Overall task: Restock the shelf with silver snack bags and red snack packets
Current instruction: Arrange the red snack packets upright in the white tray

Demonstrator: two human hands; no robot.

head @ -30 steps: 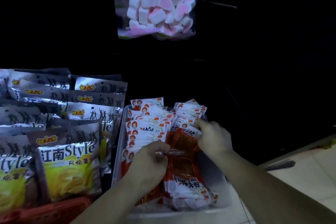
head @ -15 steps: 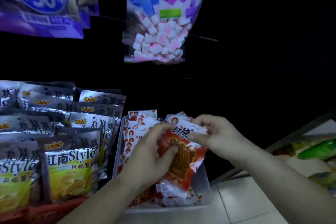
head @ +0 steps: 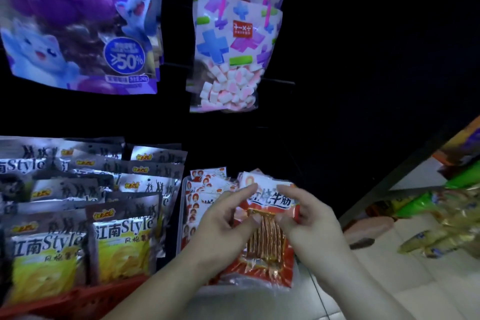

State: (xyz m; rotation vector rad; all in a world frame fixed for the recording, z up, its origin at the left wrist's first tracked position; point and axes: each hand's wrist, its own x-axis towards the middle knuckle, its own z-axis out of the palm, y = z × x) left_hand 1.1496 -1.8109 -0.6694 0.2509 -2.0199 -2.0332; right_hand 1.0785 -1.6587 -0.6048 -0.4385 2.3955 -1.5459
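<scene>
A dark shop shelf, with goods hanging above; low on it sits a clear tray [head: 182, 205] of red snack packets [head: 202, 189]; left of the tray, silver snack bags [head: 122, 239] stand in a red basket [head: 78, 299]. Over the tray the left hand [head: 220, 226] and right hand [head: 311, 223] each pinch the held packet [head: 267, 239] near its top; best to keep it upright, label forward, and slide it squarely into the tray's rows.

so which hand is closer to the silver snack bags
Left. The left hand grips the red packet by its left edge, just right of the silver snack bags; the right hand grips its right edge, farther off.
</scene>
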